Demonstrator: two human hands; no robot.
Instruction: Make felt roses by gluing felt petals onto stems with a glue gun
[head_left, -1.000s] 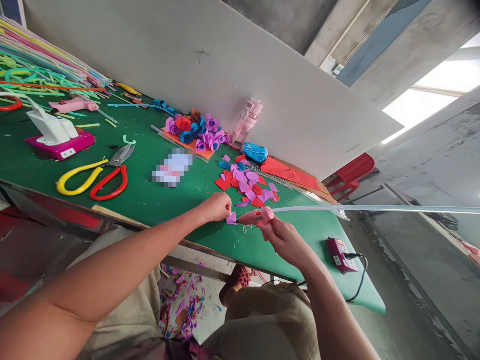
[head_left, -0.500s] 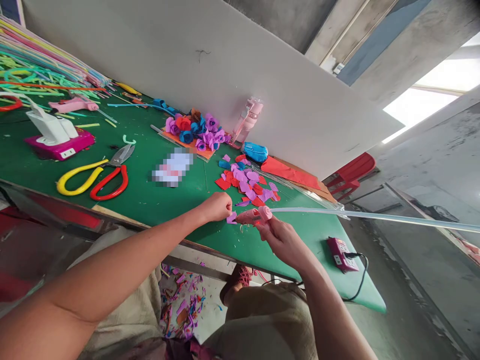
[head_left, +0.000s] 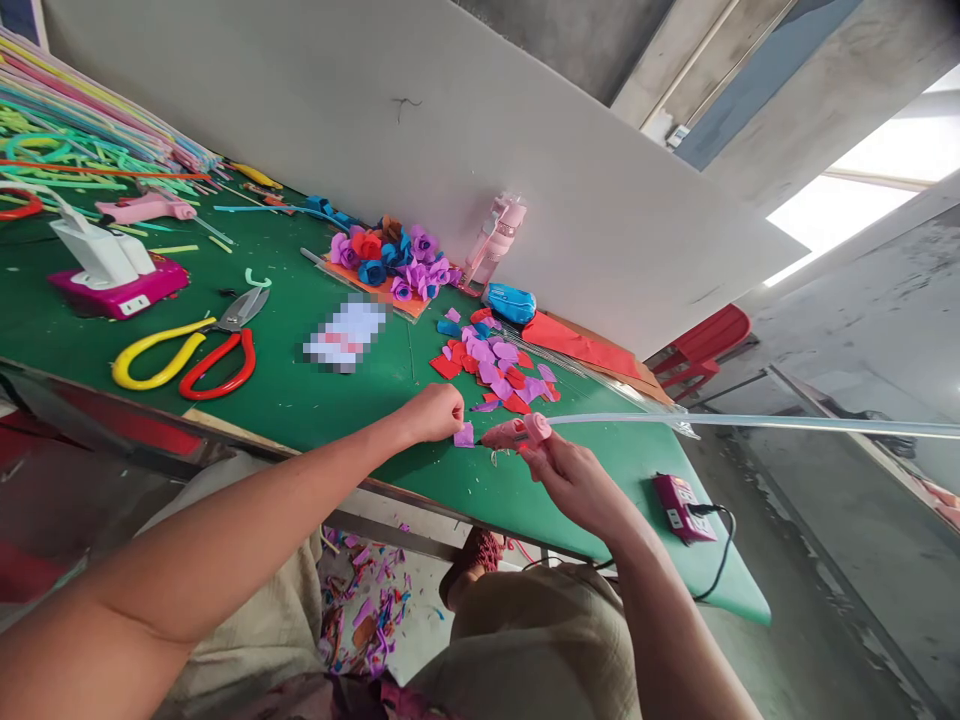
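My left hand [head_left: 437, 412] is closed, its fingertips pinching a small purple paper petal [head_left: 464, 435] above the green tabletop. My right hand [head_left: 568, 472] is wrapped around a pink hot glue gun [head_left: 511, 433]. A long translucent glue stick [head_left: 675, 422] runs out of the gun's back toward the right. The nozzle points left at the petal, with a small gap between them. Just beyond both hands lies a loose heap of purple, red and blue paper petals [head_left: 491, 362].
Yellow-and-red-handled scissors [head_left: 241, 310] lie left, near a magenta power block [head_left: 124, 290]. Finished paper flowers [head_left: 390, 262] sit farther back beside a pink bottle [head_left: 495, 240]. Another glue gun [head_left: 150, 208] and many coloured sticks [head_left: 82, 110] are at far left. A second power block [head_left: 684, 508] stands right.
My right hand has drawn the glue gun slightly to the right, away from the petal. The petal has turned and shows more of its face. My left hand has stayed almost still.
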